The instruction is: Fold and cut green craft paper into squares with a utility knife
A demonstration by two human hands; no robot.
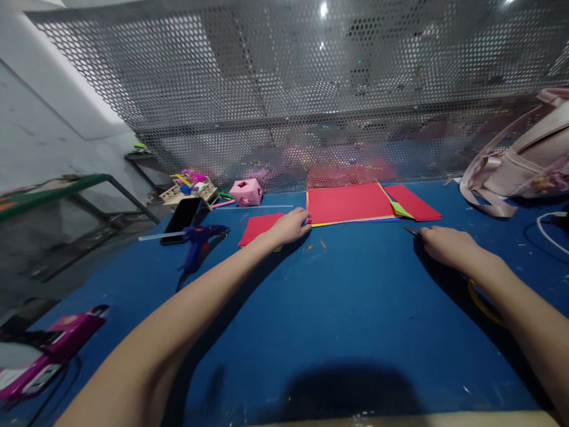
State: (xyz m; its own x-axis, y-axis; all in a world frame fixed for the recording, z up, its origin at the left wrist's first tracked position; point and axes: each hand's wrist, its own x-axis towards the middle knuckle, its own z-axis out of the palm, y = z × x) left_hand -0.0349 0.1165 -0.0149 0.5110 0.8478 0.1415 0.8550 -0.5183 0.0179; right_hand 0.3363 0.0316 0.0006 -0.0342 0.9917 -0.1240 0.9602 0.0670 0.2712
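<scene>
My left hand (292, 225) rests at the left edge of a stack of red paper sheets (355, 203). Its fingers are curled; a small bit of blue and pink shows at the fingertips, too small to name. Under and beside that wrist lies a smaller red paper piece (260, 228). To the right, my right hand (447, 244) is closed on a dark pointed tool (412, 231), its tip pointing left, just in front of the paper. Red paper strips (415, 203) and a folded yellow-green paper (401, 210) lie beyond it.
A blue glue gun (198, 240) and a black phone (184, 218) lie left on the blue table (338, 320). Behind are a pink paper box (246, 193) and a perforated metal screen (284, 89). A pink bag (524, 157) stands right; a yellow ring (484, 305) is partly under my right forearm.
</scene>
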